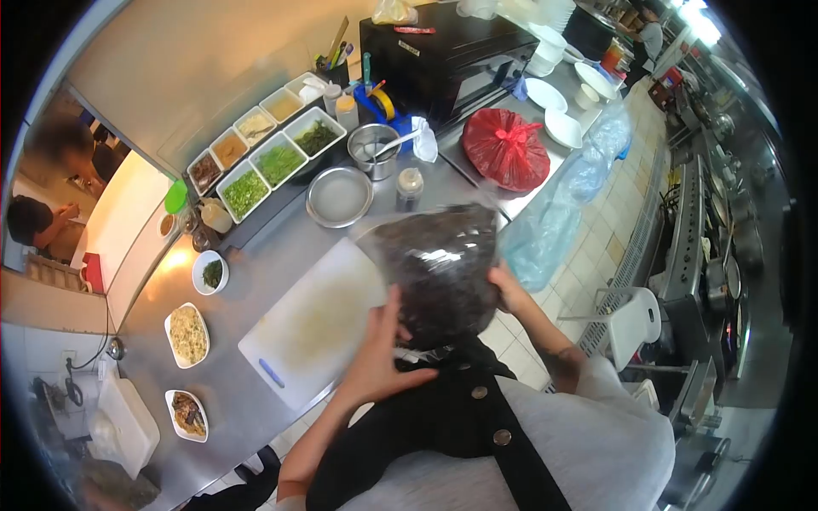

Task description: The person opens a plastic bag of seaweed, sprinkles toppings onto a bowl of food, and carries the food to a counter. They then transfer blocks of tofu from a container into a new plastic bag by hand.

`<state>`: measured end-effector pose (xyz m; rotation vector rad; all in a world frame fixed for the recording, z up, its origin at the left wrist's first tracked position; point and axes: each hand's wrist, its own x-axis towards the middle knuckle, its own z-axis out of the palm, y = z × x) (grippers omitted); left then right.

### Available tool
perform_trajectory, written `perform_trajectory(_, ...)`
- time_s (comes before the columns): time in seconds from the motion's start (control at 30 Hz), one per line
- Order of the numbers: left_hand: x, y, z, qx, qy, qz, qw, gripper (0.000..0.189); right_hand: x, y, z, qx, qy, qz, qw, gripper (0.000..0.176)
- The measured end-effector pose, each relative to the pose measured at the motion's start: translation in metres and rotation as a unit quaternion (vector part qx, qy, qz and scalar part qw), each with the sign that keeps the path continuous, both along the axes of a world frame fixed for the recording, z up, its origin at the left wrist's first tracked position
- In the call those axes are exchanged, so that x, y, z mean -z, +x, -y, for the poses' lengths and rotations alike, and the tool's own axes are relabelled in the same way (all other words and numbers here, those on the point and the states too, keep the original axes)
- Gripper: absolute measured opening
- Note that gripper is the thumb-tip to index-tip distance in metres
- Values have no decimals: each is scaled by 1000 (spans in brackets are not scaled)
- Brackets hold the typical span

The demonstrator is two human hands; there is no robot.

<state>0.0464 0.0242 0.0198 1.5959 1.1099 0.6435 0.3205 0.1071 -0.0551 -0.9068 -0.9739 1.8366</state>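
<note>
A clear plastic bag [443,268] full of something dark is held up in front of my apron, above the counter's front edge. My right hand [509,294] grips its right side. Against its lower left side is my left hand [379,349], thumb spread and fingers pressed to the plastic, partly hidden by the bag. What exactly the bag contains cannot be made out through the shine. Behind and left of it lies a white cutting board [319,315] with a blue handle mark and a damp, stained surface.
Garnish tubs [277,159], a steel plate [339,197] and a squeeze bottle [410,188] line the back. Filled dishes [187,335] stand left. A red tied bag [507,150] sits right, near blue plastic sheeting [567,200]. A white chair [626,328] and stoves are behind. Other people are visible.
</note>
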Motion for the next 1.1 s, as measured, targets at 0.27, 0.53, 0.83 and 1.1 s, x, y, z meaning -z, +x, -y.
perform_trajectory(0.27, 36, 113, -83, 30, 33, -79, 996, 115, 5, 79, -35, 162, -11, 103, 981, 63)
perform_trajectory(0.53, 87, 139, -127, -70, 115, -157, 978, 103, 33, 98, -141, 163, 195, 379, 890, 61)
perform_trajectory(0.83, 93, 127, -58, -148, 56, -125, 979, 73, 8, 93, -159, 175, 417, 489, 746, 52)
perform_trajectory(1.1, 90, 31, 67, -407, 2, -91, 909, 40, -67, 7, -146, 294, 514, 322, 738, 40)
